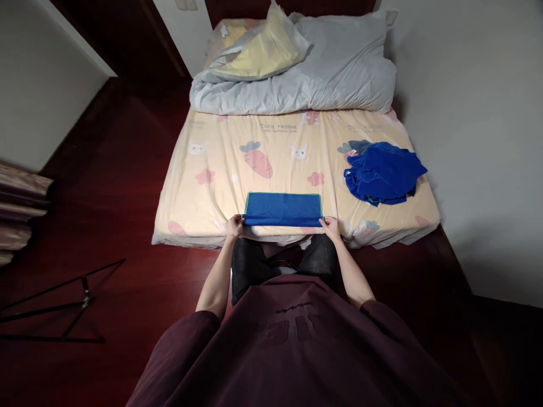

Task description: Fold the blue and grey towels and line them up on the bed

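A blue towel with green edging lies on the bed by its front edge, its near part folded over into a strip. My left hand pinches the left end of that fold. At the right end, my right hand grips the same fold between thumb and fingers. The strip stretches straight between both hands. Off to the right on the bed is a crumpled heap of blue cloths, with a grey-blue piece showing at its back left.
The bed has a sheet printed with carrots and rabbits. A grey quilt and a yellow pillow-like bundle lie at its head. Black tripod legs stand on the floor at left. A wall runs along the right.
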